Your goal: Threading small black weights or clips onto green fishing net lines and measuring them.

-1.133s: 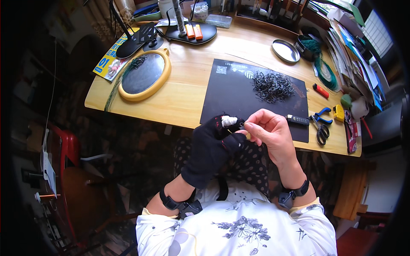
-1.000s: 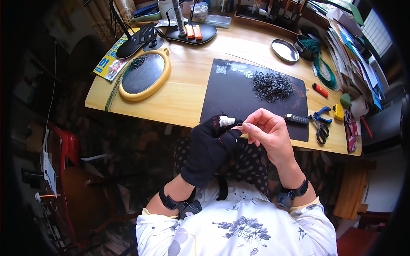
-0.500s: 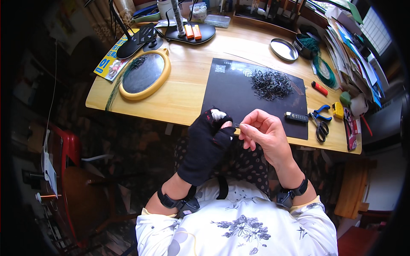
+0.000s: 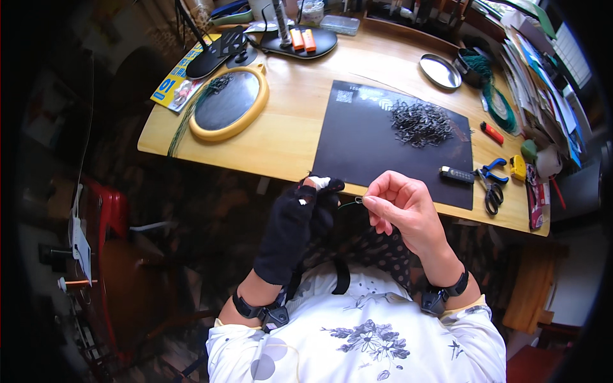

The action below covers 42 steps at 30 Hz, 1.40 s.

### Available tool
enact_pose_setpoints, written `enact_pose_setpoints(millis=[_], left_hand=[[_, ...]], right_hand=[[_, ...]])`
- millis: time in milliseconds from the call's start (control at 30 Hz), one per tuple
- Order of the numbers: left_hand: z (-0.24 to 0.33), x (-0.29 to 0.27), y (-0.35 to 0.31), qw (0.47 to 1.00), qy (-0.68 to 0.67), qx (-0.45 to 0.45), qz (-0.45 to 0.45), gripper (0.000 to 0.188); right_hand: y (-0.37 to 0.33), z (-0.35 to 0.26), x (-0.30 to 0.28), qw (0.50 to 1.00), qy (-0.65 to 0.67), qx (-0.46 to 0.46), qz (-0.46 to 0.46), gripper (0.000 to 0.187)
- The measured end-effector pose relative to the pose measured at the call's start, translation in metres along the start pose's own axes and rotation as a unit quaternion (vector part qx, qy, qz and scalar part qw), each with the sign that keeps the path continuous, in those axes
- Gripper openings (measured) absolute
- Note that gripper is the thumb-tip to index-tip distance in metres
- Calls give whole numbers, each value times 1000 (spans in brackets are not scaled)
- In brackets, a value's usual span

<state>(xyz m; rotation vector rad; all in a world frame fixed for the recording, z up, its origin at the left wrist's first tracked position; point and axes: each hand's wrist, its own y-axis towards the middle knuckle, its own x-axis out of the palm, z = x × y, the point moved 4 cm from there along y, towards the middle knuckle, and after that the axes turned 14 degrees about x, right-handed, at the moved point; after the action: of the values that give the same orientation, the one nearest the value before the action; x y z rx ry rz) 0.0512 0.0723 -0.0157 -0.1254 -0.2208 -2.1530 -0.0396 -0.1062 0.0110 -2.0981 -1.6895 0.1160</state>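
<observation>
The left hand wears a black fingerless glove and is curled shut, its fingertips wrapped in pale tape; what it pinches is too small to make out, though a thin dark thread runs from it toward the other hand. The right hand, bare, closes thumb and forefinger on a small metal ring, which sits at the very tips of those fingers, between the two hands and just off the near edge of the table. Both hands hang above the person's lap, in front of the wooden edge rather than over it.

Just beyond the hands lies a black mat. On its near right part rests a small black rectangular tool; farther back on it lies a heap of dark metal rings. Right of the mat, near the table's edge, are blue-handled pliers and dark scissors, with a small red object behind them.

To the left, well apart from the hands, stands an oval yellow-rimmed mirror. Farther back is a round metal dish, whose contents I cannot tell, and a coil of green cord beside it. At the far edge a black oval tray holds two orange cylinders.
</observation>
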Motion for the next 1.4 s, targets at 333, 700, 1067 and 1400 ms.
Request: enact_pose_setpoints(millis=[333, 700, 1067, 1400], left_hand=[[-11, -26, -44, 996, 56, -66, -4, 30], [-26, -28, -46, 993, 12, -106, 57, 10], [-29, -67, -38, 963, 210, -7, 170, 7], [-63, -55, -63, 252, -899, -214, 287, 8]], right_hand=[[7, 36, 27, 996, -51, 64, -34, 12], [21, 52, 28, 993, -77, 82, -29, 13], [16, 65, 12, 988, -108, 106, -11, 13], [20, 89, 11, 988, 83, 130, 3, 15]])
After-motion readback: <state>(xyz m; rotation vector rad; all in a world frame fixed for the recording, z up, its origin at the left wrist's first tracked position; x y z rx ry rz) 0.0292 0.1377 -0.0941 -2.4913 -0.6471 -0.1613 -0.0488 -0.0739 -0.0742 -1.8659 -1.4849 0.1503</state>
